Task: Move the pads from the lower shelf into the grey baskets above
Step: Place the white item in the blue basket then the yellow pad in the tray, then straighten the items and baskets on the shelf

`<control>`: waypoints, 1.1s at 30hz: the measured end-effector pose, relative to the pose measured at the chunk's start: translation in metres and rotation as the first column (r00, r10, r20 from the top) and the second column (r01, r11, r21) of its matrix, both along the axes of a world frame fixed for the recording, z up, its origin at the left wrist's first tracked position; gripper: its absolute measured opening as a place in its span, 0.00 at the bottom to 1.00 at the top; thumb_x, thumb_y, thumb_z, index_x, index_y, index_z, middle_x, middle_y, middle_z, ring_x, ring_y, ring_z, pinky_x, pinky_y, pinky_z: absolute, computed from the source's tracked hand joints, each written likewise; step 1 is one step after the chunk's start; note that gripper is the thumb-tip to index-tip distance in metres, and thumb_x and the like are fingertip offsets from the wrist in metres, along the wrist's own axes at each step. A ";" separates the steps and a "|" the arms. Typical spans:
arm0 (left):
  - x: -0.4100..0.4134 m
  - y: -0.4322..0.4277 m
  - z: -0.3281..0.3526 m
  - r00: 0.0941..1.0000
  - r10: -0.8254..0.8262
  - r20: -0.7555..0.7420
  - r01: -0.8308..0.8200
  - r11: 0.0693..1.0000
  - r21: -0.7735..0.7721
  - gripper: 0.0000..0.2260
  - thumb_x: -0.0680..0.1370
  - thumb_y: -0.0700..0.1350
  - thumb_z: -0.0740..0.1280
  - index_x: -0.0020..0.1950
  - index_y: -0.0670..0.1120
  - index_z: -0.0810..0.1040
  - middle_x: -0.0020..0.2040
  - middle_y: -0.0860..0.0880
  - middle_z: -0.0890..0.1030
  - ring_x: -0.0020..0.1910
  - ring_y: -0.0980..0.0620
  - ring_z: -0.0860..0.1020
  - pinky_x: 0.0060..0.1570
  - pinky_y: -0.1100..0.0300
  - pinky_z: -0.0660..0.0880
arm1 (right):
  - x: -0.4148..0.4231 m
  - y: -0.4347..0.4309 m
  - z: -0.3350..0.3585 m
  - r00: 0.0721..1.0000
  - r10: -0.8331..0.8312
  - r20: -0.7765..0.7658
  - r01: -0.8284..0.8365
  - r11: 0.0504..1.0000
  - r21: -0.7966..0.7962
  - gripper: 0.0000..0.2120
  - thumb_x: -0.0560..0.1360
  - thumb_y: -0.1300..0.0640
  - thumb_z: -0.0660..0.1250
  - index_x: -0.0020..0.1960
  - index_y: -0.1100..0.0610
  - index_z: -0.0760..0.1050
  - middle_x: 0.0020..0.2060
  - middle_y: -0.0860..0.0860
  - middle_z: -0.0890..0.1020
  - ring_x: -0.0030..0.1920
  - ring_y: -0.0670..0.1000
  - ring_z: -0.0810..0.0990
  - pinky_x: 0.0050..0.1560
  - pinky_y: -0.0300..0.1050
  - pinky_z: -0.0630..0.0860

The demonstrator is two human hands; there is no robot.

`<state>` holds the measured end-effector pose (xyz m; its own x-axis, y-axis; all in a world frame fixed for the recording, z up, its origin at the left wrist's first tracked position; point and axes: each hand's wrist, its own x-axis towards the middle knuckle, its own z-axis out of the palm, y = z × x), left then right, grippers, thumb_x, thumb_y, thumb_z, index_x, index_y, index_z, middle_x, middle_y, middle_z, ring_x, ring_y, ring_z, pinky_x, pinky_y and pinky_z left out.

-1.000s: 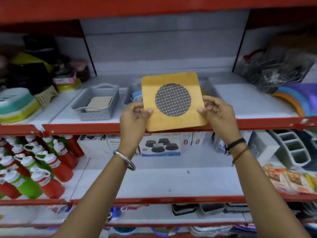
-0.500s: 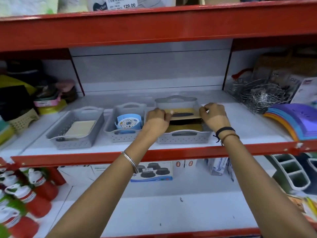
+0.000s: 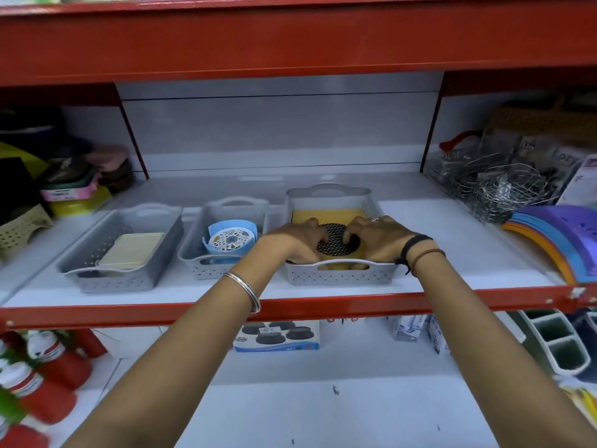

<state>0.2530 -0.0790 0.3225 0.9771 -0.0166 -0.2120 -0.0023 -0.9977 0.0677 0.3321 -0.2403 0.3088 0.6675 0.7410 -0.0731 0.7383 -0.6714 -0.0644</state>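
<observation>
A yellow square pad with a black mesh circle lies flat in the right grey basket on the upper shelf. My left hand and my right hand are both inside that basket, fingers curled down onto the pad around the mesh. The middle grey basket holds round blue pads with a flower print. A cream rectangular pad lies in the left grey basket. The white lower shelf under my arms shows no pads.
A red shelf rail runs below the baskets. Wire baskets and a stack of coloured plastic sit to the right. Red and green squeeze bottles stand lower left. A printed box stands at the back of the lower shelf.
The yellow pad went from held up in front of me into the right basket, where it now lies flat. My hands moved from its edges onto its top.
</observation>
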 end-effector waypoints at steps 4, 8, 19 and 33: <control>0.001 -0.008 -0.009 0.994 -0.019 0.104 0.022 0.999 -0.029 0.21 0.76 0.37 0.63 0.69 0.48 0.69 0.69 0.43 0.67 0.66 0.41 0.68 0.64 0.48 0.70 | 0.001 0.002 -0.003 0.999 0.023 0.028 -0.023 1.000 0.010 0.19 0.77 0.50 0.58 0.67 0.48 0.67 0.68 0.49 0.71 0.65 0.55 0.71 0.68 0.47 0.59; -0.001 -0.009 -0.010 0.985 0.022 0.169 -0.005 0.995 -0.100 0.17 0.78 0.35 0.60 0.66 0.45 0.72 0.69 0.42 0.70 0.64 0.42 0.72 0.58 0.55 0.70 | -0.002 0.002 -0.002 0.998 0.039 0.053 -0.042 0.997 0.063 0.17 0.78 0.52 0.58 0.66 0.47 0.70 0.69 0.50 0.71 0.64 0.55 0.73 0.67 0.50 0.63; -0.017 -0.009 0.003 0.937 0.126 0.326 -0.029 0.958 -0.285 0.10 0.77 0.48 0.63 0.52 0.45 0.80 0.54 0.42 0.79 0.53 0.41 0.78 0.52 0.50 0.76 | -0.014 0.003 0.008 0.997 -0.050 -0.061 0.065 0.957 0.282 0.14 0.72 0.45 0.66 0.54 0.48 0.79 0.55 0.49 0.79 0.53 0.53 0.77 0.58 0.51 0.74; -0.063 0.176 0.015 0.994 0.094 0.054 -0.082 0.978 -0.190 0.23 0.65 0.53 0.72 0.59 0.57 0.70 0.57 0.50 0.80 0.51 0.51 0.79 0.52 0.54 0.77 | -0.065 0.150 0.033 0.982 0.054 -0.179 -0.019 0.981 0.191 0.35 0.65 0.46 0.73 0.68 0.53 0.67 0.66 0.51 0.74 0.64 0.54 0.73 0.63 0.44 0.68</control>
<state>0.1896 0.0968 0.3380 0.9877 0.0364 -0.1521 0.0749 -0.9639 0.2557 0.2675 -0.0900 0.3422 0.6281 0.7766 -0.0483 0.7259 -0.6072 -0.3229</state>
